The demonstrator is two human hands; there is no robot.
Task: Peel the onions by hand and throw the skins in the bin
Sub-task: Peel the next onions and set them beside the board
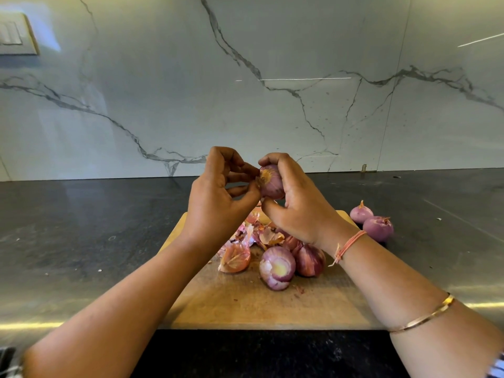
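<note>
Two grips meet above the wooden chopping board (245, 301). Your right grip (297, 203) curls round a small red onion (271, 184), fingers over its top and thumb beneath, and holds it in the air clear of the board. This onion is glossy purple-pink with fine lengthwise streaks, and the end facing left carries a dry tan-orange tuft. Your left grip (215, 197) pinches a papery skin flake (258, 181) at that tuft, thumb and fingertips closed on it.

On the board below lie two more onions, touching. The near onion (276, 267) shows a trimmed end with pale yellow-white rings and a torn outer layer. The dark onion (309, 259) just right of it has streaked skin on it. A heap of pink and orange onion skins (242, 246) lies behind and left of them.

Two peeled onions (377, 227), smooth and pale purple, sit together on the dark table (81, 227) right of the board. A peach thread band (350, 242) circles your right wrist.
</note>
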